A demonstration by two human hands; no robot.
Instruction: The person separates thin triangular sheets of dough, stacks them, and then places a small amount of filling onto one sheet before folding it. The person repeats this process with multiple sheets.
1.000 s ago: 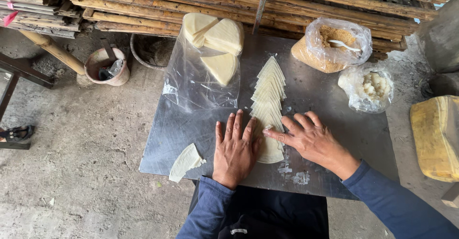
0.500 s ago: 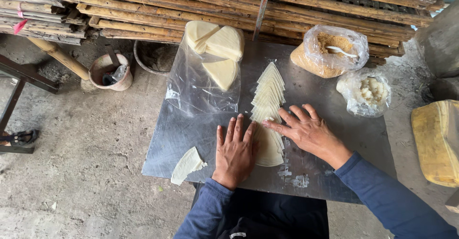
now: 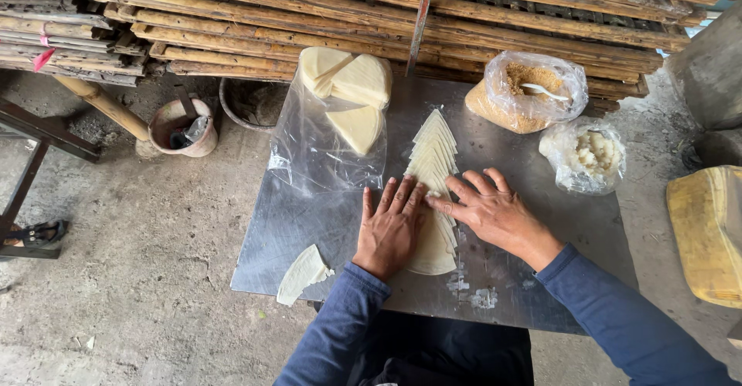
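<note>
A small clay pot (image 3: 182, 127) stands on the floor at far left. On the metal desk (image 3: 309, 224), one loose wrapper wedge (image 3: 303, 274) lies at the near-left edge, three pale wedges (image 3: 348, 92) lie on a clear plastic sheet (image 3: 317, 150). The left hand (image 3: 390, 227) lies flat, fingers spread, on the fanned row of wrappers (image 3: 433, 177); since a moment ago it has barely shifted. The right hand (image 3: 495, 212), fingers open, has slid leftward so its fingertips press the row's edge. Two filling bags (image 3: 533, 88) sit right.

Left hand (image 3: 392, 227) and right hand (image 3: 495, 214) flat, fingers spread, apparently pressing down.
</note>
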